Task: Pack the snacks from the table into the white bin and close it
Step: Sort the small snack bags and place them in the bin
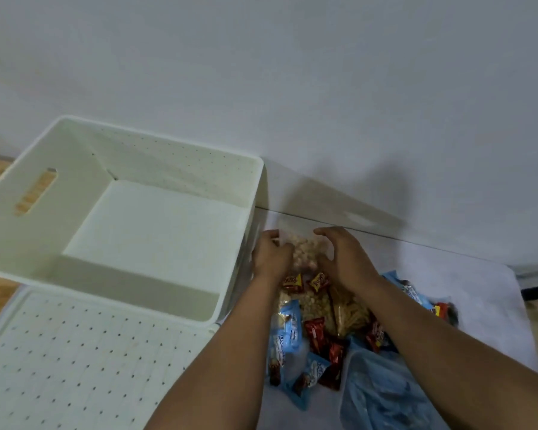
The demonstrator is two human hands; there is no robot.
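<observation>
While white bin (118, 193) sits open at left, lid (84, 364) flat before it, our left hand (271, 256) and right hand (345, 259) grasp clear snack bag (305, 249) beside bin; other snacks (320, 318) heaped on table (485, 293).

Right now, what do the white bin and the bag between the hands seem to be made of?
The white bin looks like matte moulded plastic: smooth rounded rim, small punched holes, a cut-out handle. The bag looks like thin clear plastic film: pale round snacks show through it, though it is blurred.
</observation>
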